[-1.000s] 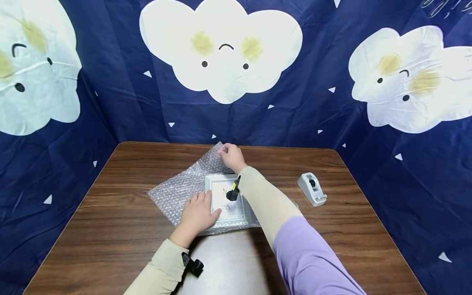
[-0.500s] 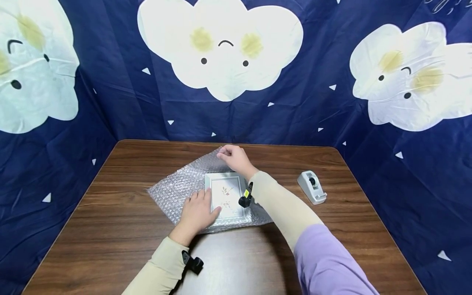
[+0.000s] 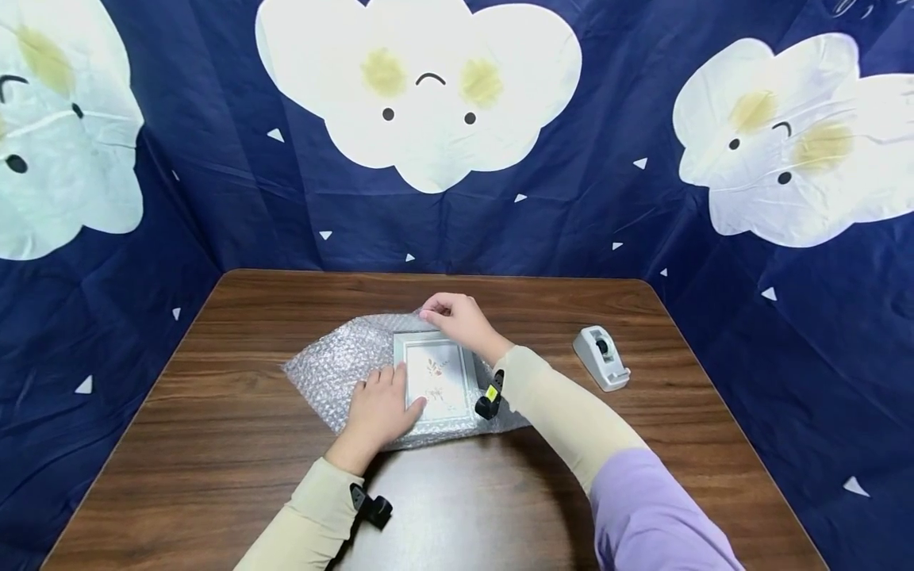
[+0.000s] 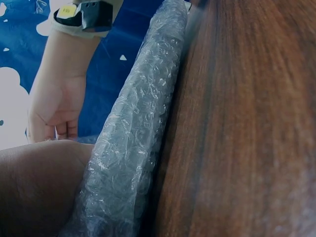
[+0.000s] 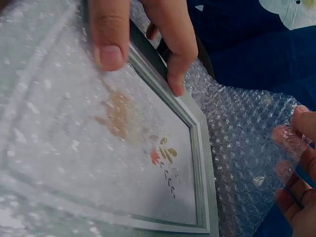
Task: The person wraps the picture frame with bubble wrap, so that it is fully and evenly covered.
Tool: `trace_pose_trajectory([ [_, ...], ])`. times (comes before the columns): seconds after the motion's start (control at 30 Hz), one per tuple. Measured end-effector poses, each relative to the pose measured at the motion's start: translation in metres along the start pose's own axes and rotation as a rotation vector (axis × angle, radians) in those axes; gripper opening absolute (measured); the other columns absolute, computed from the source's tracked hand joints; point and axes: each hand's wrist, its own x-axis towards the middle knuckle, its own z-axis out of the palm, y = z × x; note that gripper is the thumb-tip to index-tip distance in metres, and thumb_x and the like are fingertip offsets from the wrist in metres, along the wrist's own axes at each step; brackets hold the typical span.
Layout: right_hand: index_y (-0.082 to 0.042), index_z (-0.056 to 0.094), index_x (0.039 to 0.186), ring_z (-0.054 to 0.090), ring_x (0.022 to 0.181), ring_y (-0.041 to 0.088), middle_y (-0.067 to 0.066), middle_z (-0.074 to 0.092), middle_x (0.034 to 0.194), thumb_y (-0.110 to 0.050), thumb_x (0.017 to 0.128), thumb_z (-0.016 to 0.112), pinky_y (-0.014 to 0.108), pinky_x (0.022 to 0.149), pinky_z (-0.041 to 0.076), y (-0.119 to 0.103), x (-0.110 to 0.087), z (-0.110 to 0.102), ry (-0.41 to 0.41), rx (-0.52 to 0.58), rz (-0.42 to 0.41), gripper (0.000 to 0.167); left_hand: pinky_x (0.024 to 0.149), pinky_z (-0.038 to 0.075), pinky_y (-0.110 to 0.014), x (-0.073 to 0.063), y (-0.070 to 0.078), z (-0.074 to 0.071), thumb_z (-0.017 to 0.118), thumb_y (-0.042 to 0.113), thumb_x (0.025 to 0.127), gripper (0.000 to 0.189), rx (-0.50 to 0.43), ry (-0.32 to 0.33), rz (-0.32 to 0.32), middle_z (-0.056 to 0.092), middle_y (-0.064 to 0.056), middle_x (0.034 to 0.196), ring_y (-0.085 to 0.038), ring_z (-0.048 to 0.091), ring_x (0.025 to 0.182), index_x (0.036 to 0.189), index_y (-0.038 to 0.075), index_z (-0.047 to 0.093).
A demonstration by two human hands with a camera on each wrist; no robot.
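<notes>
A pale green-white picture frame [image 3: 437,379] with a small floral print lies face up on a sheet of bubble wrap [image 3: 332,361]. One layer of the wrap covers the frame's near part. My left hand [image 3: 377,408] presses there, fingers spread over the frame's left side. Its thumb [image 5: 109,42] lies on the wrap-covered print in the right wrist view. At the far side, my right hand [image 3: 460,321] pinches the wrap's edge, lifted off the table. Clear wrap [image 5: 242,148] stretches from the frame to the right fingers [image 5: 298,131]. The left wrist view shows the wrapped near edge [image 4: 133,123].
A white tape dispenser [image 3: 602,358] stands to the right on the brown wooden table [image 3: 214,444]. Dark blue cloth [image 3: 443,230] with cloud prints hangs behind and on both sides. Each wrist carries a small black camera [image 3: 489,400].
My right hand has drawn the far edge of the bubble wrap toward me and down, and its forearm has swung right, uncovering more of the picture frame. The left hand has stayed put.
</notes>
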Motion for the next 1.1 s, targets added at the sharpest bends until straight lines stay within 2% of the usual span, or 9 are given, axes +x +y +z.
trace_pose_trajectory([
  [0.27,-0.016,0.077,0.095,0.062,0.079,0.011,-0.004,0.073,0.089,-0.019,0.096,0.071,0.026,0.072,0.052,0.0,-0.02,-0.001,-0.078,0.008,0.006,0.007,0.098,0.044,-0.063,0.0,0.001,-0.001,0.059,0.051,0.094,0.079,0.003,-0.008,-0.004,0.055,-0.028,0.134,-0.045,0.052,0.123,0.145,-0.007,0.047],
  [0.4,-0.017,0.077,0.095,0.063,0.081,0.01,-0.006,0.072,0.087,-0.023,0.095,0.072,0.028,0.074,0.052,0.005,-0.028,0.004,-0.12,-0.021,0.014,0.007,0.097,0.044,-0.062,0.0,0.001,-0.002,0.06,0.05,0.094,0.077,0.009,0.002,-0.004,0.056,-0.028,0.133,-0.045,0.053,0.122,0.144,-0.007,0.047],
  [0.7,-0.02,0.077,0.092,0.065,0.084,0.005,-0.011,0.072,0.087,-0.025,0.095,0.072,0.03,0.084,0.053,0.02,-0.045,0.019,-0.158,-0.085,0.002,0.007,0.099,0.043,-0.063,0.0,0.001,-0.001,0.057,0.052,0.095,0.079,0.008,-0.007,-0.014,0.055,-0.027,0.135,-0.044,0.052,0.124,0.146,-0.006,0.045],
  [0.83,-0.02,0.078,0.09,0.064,0.087,0.007,-0.011,0.073,0.086,-0.025,0.093,0.074,0.031,0.088,0.052,0.024,-0.051,0.024,-0.165,-0.136,-0.038,0.007,0.099,0.043,-0.063,-0.001,0.003,-0.001,0.057,0.053,0.095,0.079,0.015,-0.012,-0.02,0.054,-0.027,0.136,-0.044,0.051,0.125,0.146,-0.006,0.045],
  [1.1,-0.022,0.08,0.088,0.063,0.095,0.013,-0.011,0.074,0.089,-0.027,0.09,0.077,0.032,0.091,0.05,0.024,-0.061,0.033,-0.149,-0.371,-0.195,0.007,0.096,0.044,-0.063,-0.002,0.003,0.001,0.056,0.052,0.095,0.076,0.004,0.005,-0.015,0.055,-0.026,0.134,-0.043,0.051,0.123,0.143,-0.006,0.048],
])
